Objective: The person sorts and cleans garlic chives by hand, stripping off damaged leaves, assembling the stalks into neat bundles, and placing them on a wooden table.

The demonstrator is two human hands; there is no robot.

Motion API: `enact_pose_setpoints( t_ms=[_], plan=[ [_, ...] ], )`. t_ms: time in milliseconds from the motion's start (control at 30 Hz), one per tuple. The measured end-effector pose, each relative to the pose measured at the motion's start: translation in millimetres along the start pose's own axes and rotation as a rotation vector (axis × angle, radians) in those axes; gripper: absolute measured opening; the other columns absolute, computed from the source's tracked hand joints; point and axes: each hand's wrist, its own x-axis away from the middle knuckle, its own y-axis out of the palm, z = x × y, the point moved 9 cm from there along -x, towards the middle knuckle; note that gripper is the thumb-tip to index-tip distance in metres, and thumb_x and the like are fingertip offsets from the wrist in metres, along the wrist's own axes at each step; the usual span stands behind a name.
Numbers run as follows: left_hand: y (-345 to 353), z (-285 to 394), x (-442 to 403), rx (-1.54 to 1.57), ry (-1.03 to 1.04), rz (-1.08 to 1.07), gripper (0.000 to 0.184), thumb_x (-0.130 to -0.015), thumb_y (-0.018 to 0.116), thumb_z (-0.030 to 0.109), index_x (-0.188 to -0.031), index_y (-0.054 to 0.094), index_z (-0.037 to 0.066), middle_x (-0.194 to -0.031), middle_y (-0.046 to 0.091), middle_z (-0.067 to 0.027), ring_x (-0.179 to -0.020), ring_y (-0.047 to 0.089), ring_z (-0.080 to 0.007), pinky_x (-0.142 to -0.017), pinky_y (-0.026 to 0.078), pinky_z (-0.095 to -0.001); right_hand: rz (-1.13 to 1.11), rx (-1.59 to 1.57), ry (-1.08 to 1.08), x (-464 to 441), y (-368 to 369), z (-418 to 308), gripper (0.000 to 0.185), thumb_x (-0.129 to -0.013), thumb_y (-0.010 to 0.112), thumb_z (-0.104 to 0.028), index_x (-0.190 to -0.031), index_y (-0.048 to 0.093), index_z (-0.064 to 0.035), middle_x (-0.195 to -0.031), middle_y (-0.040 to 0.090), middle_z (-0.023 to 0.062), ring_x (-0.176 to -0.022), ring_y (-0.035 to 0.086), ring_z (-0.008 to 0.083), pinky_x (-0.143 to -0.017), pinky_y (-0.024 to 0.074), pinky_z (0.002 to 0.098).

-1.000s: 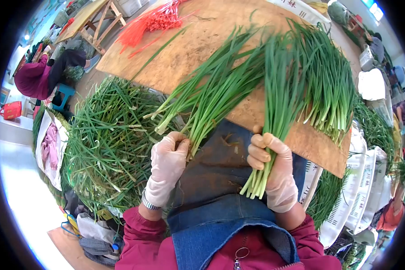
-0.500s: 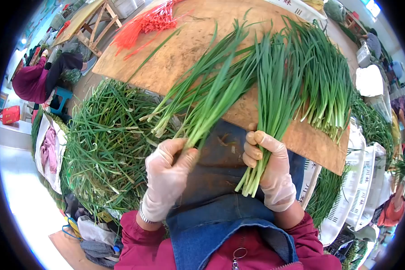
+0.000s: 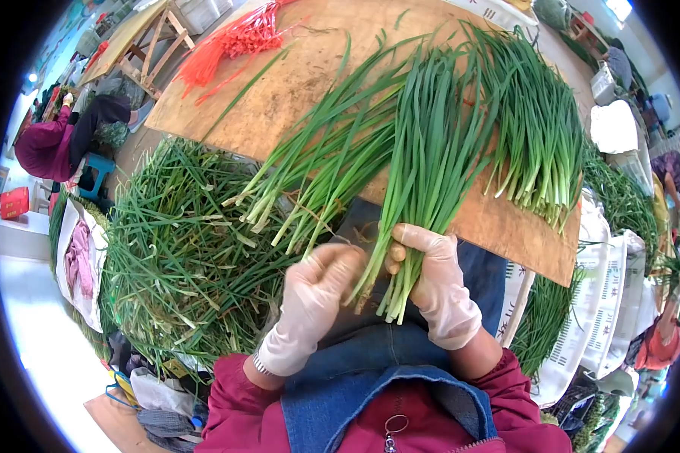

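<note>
My right hand [image 3: 443, 293] holds green stalks [image 3: 423, 143]: light, bendy, probably easy to squash. I'd grab near their six o'clock ends. Left hand [image 3: 306, 309] is blurry; can't tell its grip.

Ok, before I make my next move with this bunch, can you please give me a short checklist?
1. Right hand grips the bunch: ok.
2. Left hand has a firm hold: cannot tell, its fingers are blurred.
3. Bunch ends are clean: not ok, some look brown.
4. Loose stems lie on the board beside the bunch: ok.
5. Red strips are on the board: ok.
</note>
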Motion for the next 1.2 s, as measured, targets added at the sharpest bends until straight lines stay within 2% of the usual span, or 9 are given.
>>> enact_pose_setpoints(
  t_ms=[100, 200, 300, 533, 667, 800, 1000, 1100, 1200],
  plan=[
    [-19.4, 12.9, -9.3, -0.02, 0.165, 0.159, 0.013, -0.087, 0.055, 0.005, -0.098, 0.06, 0.001, -0.077, 0.058, 0.0004, -0.058, 0.047, -0.0024, -0.052, 0.038, -0.0151, 0.006, -0.036, 0.011, 0.6, -2.6, 0.7, 0.013, -0.076, 0.06, -0.002, -0.088, 0.059, 0.0049, -0.07, 0.059, 0.0076, -0.052, 0.052, 0.0128, -0.046, 0.0447, 0.0258],
    [-15.6, 35.9, -8.7, -0.192, 0.468, 0.146, 0.025, -0.082, 0.057, 0.0, -0.107, 0.059, 0.001, -0.1, 0.058, -0.0042, -0.061, 0.05, -0.0055, -0.056, 0.041, -0.0179, 0.016, -0.041, 0.0, 1.5, -3.7, -2.6, 0.012, -0.076, 0.061, -0.002, -0.086, 0.059, 0.0048, -0.069, 0.059, 0.0076, -0.051, 0.054, 0.0137, -0.046, 0.046, 0.0266],
    [8.5, 24.3, -18.1, -0.189, 0.254, -0.148, 0.034, -0.078, 0.061, -0.002, -0.111, 0.057, 0.001, -0.104, 0.054, -0.0036, -0.064, 0.051, -0.0064, -0.06, 0.042, -0.0191, 0.011, -0.016, -0.023, 1.7, -4.5, -4.4, 0.012, -0.076, 0.061, -0.002, -0.086, 0.059, 0.0048, -0.068, 0.059, 0.008, -0.051, 0.054, 0.014, -0.046, 0.046, 0.0267],
    [43.5, 62.6, -22.6, -0.819, 0.656, -0.052, 0.021, -0.072, 0.068, 0.001, -0.092, 0.061, 0.001, -0.083, 0.058, -0.0099, -0.067, 0.059, -0.0177, -0.059, 0.046, -0.0261, 0.032, 0.044, -0.048, 5.5, -4.6, -9.1, 0.011, -0.076, 0.062, -0.003, -0.084, 0.06, 0.0048, -0.063, 0.058, 0.008, -0.049, 0.054, 0.0152, -0.046, 0.046, 0.0263],
    [50.0, 68.5, -28.9, -0.806, 0.725, -0.034, 0.01, -0.073, 0.067, 0.002, -0.08, 0.06, 0.001, -0.071, 0.06, -0.0126, -0.065, 0.061, -0.0257, -0.058, 0.048, -0.0298, 0.046, 0.067, -0.037, 4.5, -9.0, -8.9, 0.012, -0.076, 0.063, -0.003, -0.084, 0.06, 0.0051, -0.065, 0.059, 0.0079, -0.05, 0.054, 0.0151, -0.046, 0.046, 0.0262],
    [18.9, 114.1, -26.0, -0.668, 0.819, 0.174, 0.004, -0.079, 0.061, 0.003, -0.082, 0.06, 0.001, -0.07, 0.058, -0.0058, -0.067, 0.053, -0.0124, -0.062, 0.042, -0.0245, 0.045, 0.056, -0.05, 5.8, -10.0, -12.9, 0.013, -0.076, 0.063, -0.003, -0.085, 0.06, 0.0058, -0.067, 0.059, 0.008, -0.051, 0.055, 0.0145, -0.046, 0.0463, 0.026],
    [-114.5, 145.6, 52.2, -0.583, 0.913, 1.055, 0.005, -0.083, 0.059, 0.0, -0.087, 0.063, 0.0, -0.08, 0.061, -0.0028, -0.07, 0.054, -0.009, -0.063, 0.044, -0.0185, 0.023, -0.011, -0.018, 2.8, -13.4, -12.5, 0.013, -0.076, 0.063, -0.003, -0.086, 0.06, 0.006, -0.068, 0.059, 0.0081, -0.051, 0.055, 0.0137, -0.046, 0.0472, 0.0259],
    [-158.0, 128.9, 76.9, -0.672, 0.881, 1.178, 0.015, -0.081, 0.058, -0.002, -0.096, 0.061, 0.001, -0.088, 0.062, -0.0056, -0.078, 0.057, -0.0138, -0.071, 0.047, -0.023, 0.028, -0.017, -0.002, 2.2, -14.7, -11.0, 0.014, -0.076, 0.063, -0.003, -0.085, 0.06, 0.0061, -0.068, 0.06, 0.0084, -0.051, 0.055, 0.0136, -0.046, 0.0474, 0.0257],
    [-106.6, 119.0, 60.5, -1.23, 0.848, 0.912, 0.027, -0.076, 0.057, -0.008, -0.101, 0.061, 0.003, -0.1, 0.06, -0.0089, -0.086, 0.058, -0.0208, -0.075, 0.049, -0.029, 0.045, -0.027, 0.005, 1.8, -16.2, -9.3, 0.014, -0.075, 0.063, -0.003, -0.085, 0.06, 0.0063, -0.068, 0.06, 0.0089, -0.051, 0.055, 0.0137, -0.046, 0.0475, 0.0256]
  ],
)
